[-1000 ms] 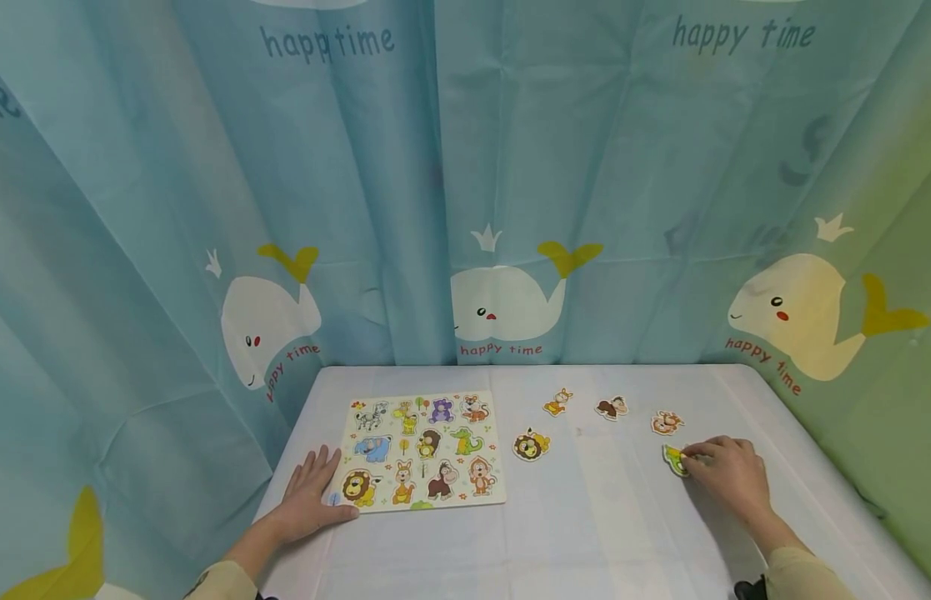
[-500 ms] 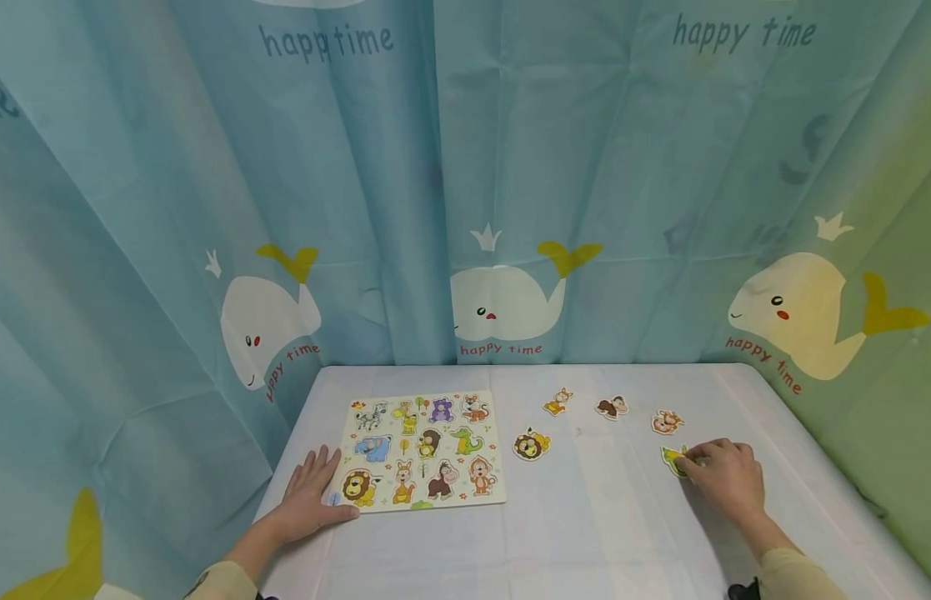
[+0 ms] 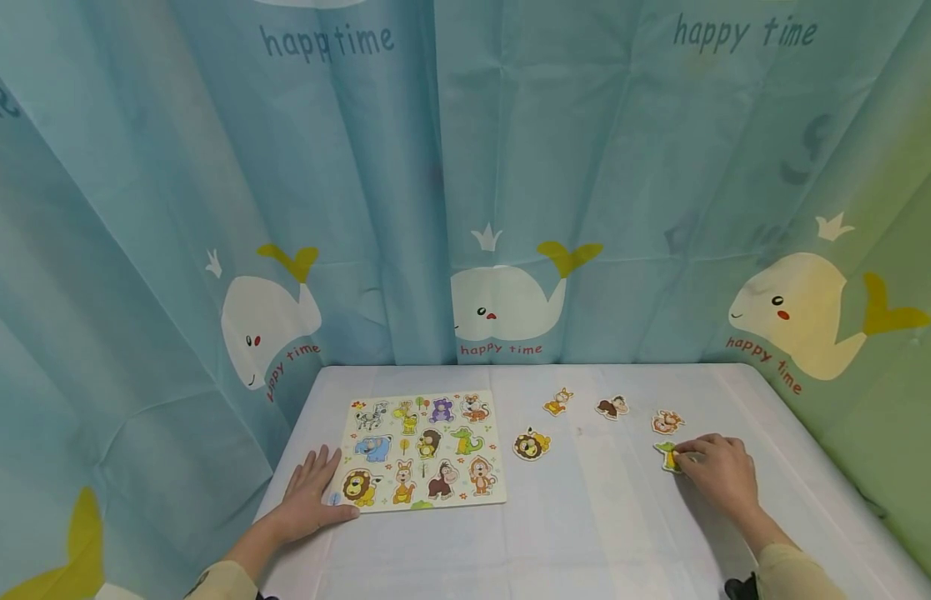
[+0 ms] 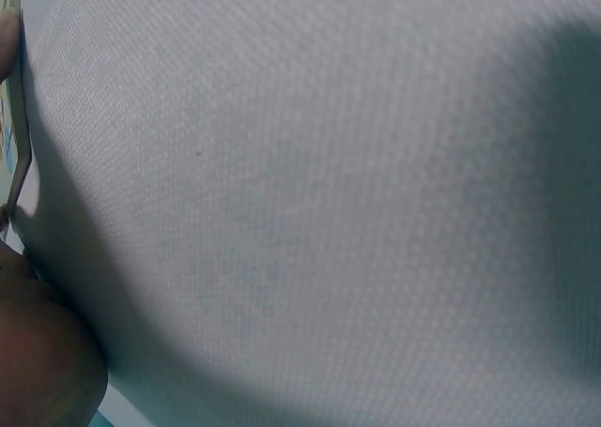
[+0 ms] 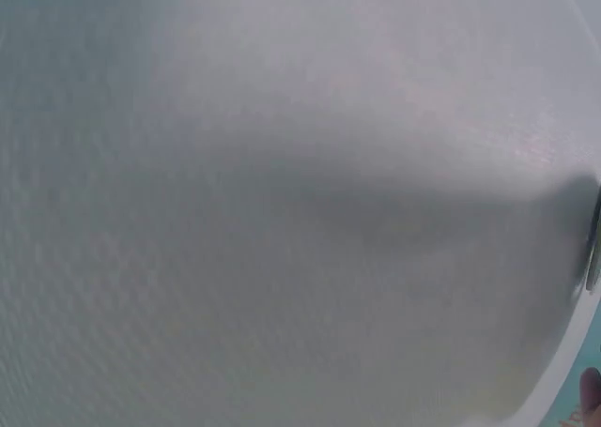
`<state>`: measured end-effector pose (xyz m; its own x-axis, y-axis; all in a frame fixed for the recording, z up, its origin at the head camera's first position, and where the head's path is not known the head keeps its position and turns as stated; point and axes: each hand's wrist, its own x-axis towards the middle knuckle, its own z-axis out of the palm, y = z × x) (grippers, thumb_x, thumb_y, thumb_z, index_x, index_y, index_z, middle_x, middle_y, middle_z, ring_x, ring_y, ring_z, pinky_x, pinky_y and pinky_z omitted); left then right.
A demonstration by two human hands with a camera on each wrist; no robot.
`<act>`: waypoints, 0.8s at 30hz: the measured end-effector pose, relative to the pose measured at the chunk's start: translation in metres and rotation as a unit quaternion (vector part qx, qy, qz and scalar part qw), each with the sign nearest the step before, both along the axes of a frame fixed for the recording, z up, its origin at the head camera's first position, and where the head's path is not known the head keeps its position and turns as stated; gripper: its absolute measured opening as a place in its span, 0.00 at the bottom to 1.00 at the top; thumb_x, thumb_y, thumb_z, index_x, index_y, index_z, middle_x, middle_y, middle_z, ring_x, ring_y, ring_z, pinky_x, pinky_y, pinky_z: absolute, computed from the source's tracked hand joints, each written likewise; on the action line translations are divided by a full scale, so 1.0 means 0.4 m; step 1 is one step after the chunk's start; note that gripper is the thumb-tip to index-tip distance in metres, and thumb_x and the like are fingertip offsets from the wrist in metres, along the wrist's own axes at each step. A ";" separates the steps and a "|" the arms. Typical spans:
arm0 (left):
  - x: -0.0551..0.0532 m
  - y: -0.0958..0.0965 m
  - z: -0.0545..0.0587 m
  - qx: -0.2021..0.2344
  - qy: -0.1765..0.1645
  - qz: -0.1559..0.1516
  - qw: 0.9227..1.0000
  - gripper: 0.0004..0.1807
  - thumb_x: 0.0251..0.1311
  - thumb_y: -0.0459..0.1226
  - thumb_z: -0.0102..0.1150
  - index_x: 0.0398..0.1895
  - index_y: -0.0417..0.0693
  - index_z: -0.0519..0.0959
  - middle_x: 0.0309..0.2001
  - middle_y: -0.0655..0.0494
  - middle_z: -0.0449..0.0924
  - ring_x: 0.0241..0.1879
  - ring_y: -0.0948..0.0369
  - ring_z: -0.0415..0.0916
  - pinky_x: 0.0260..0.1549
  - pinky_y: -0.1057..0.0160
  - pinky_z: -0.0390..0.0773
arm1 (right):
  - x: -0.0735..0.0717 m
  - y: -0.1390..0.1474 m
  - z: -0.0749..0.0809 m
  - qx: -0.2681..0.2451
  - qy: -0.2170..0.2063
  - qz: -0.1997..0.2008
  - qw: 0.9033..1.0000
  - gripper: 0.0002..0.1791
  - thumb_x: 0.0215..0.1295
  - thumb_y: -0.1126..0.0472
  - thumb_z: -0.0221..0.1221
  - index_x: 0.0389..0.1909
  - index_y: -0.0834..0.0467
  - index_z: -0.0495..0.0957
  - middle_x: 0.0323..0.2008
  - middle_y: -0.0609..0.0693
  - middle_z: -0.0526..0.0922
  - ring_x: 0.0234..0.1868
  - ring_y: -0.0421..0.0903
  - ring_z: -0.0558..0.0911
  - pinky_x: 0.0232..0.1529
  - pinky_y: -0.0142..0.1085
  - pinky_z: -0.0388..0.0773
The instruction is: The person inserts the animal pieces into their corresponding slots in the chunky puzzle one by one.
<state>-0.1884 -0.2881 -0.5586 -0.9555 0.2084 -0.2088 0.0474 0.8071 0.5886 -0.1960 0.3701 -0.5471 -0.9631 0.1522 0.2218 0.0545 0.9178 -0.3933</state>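
Observation:
The right hand [image 3: 718, 475] pinches a green-and-yellow crocodile puzzle piece [image 3: 666, 457] at its right side, on or just above the table; the fingers cover part of it. At the table's left, the left hand [image 3: 307, 500] lies with fingers spread, thumb and fingertips against the left edge of a puzzle board [image 3: 498, 492]. Animal pictures in rows fill the board, among them a lion, a kangaroo and a crocodile. In the left wrist view, part of the left hand [image 4: 42, 361] shows beside the board's edge [image 4: 17, 155].
Loose pieces lie right of the board: a lion [image 3: 532, 445], a kangaroo [image 3: 558, 402], a brown ape [image 3: 611, 407] and an orange-brown animal [image 3: 667, 422] just behind the crocodile. A pale cloth covers the table [image 3: 585, 533]. Blue curtains [image 3: 390, 208] with whales hang behind.
The right hand has shifted slightly left with the crocodile piece, which has turned so that more of its picture shows. The left hand and the board have stayed in place.

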 end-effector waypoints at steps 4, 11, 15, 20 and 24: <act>0.000 0.001 0.000 0.000 -0.003 0.001 1.000 0.66 0.52 0.59 0.73 0.81 0.34 0.46 0.80 0.30 0.32 0.78 0.34 0.23 0.74 0.36 0.26 | 0.001 -0.001 -0.004 0.002 -0.006 0.001 1.000 0.08 0.61 0.61 0.68 0.35 0.62 0.89 0.44 0.67 0.82 0.53 0.73 0.70 0.48 0.68 0.67; 0.000 0.004 0.006 -0.001 -0.006 0.002 1.000 0.66 0.53 0.59 0.73 0.80 0.33 0.45 0.80 0.29 0.32 0.78 0.34 0.23 0.74 0.36 0.26 | 0.003 0.004 -0.014 -0.008 -0.004 -0.014 1.000 0.09 0.60 0.59 0.69 0.34 0.62 0.88 0.44 0.67 0.81 0.54 0.72 0.69 0.50 0.68 0.66; 0.000 0.006 0.008 0.001 -0.007 0.003 1.000 0.66 0.53 0.59 0.73 0.80 0.32 0.46 0.80 0.29 0.32 0.78 0.34 0.23 0.74 0.36 0.26 | 0.004 0.006 -0.018 -0.008 -0.002 -0.014 1.000 0.10 0.60 0.58 0.69 0.35 0.62 0.88 0.44 0.67 0.82 0.54 0.72 0.69 0.50 0.68 0.65; -0.001 0.005 0.008 0.005 -0.010 0.002 1.000 0.66 0.53 0.59 0.73 0.81 0.33 0.45 0.80 0.30 0.31 0.78 0.34 0.22 0.74 0.36 0.25 | 0.002 0.007 -0.022 -0.006 0.000 -0.015 1.000 0.10 0.60 0.58 0.69 0.35 0.62 0.88 0.43 0.67 0.82 0.54 0.72 0.69 0.50 0.69 0.65; -0.001 0.003 0.006 0.004 -0.008 0.001 1.000 0.65 0.53 0.59 0.73 0.81 0.33 0.45 0.80 0.29 0.32 0.78 0.34 0.23 0.74 0.36 0.25 | 0.000 0.006 -0.022 -0.006 -0.004 -0.016 1.000 0.11 0.60 0.58 0.69 0.35 0.62 0.88 0.44 0.67 0.82 0.54 0.72 0.69 0.51 0.69 0.65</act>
<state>-0.1889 -0.2871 -0.5562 -0.9527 0.2073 -0.2224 0.0356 0.8025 0.5956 -0.1960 0.3727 -0.5559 -0.9595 0.1853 0.2123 0.0865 0.9106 -0.4040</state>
